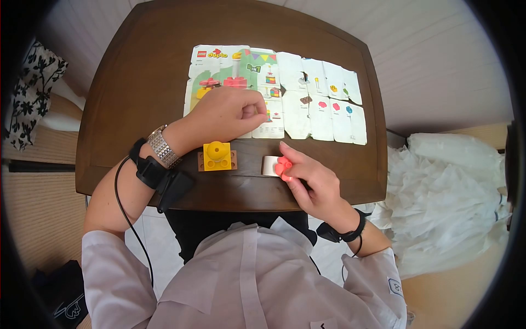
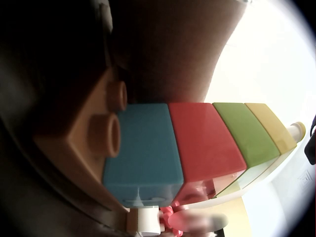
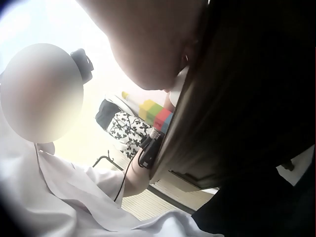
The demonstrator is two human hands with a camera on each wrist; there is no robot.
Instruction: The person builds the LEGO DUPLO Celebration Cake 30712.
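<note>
My left hand [image 1: 230, 109] rests on the printed instruction sheet [image 1: 323, 118], fingers loosely curled and holding nothing. With thumb and fingers, my right hand [image 1: 312, 183] pinches a coral-pink flower-shaped toy brick [image 1: 283, 166]. That piece sits against a white curved piece [image 1: 270, 165] with a dark brown edge, close to the table's front. Left of it stands a brick tower [image 1: 217, 156], yellow on top when seen from above. The left wrist view shows its blue brick [image 2: 143, 148], red brick [image 2: 205, 138], green brick [image 2: 247, 133] and yellow brick [image 2: 271, 126] above a brown studded base [image 2: 81, 143].
The dark wooden table [image 1: 137, 71] has a curved front edge near my body. White tulle fabric [image 1: 444, 208] lies to the right of the table, and a black-and-white floral cloth [image 1: 35, 93] hangs at the left. A cable [image 1: 123, 205] runs along my left arm.
</note>
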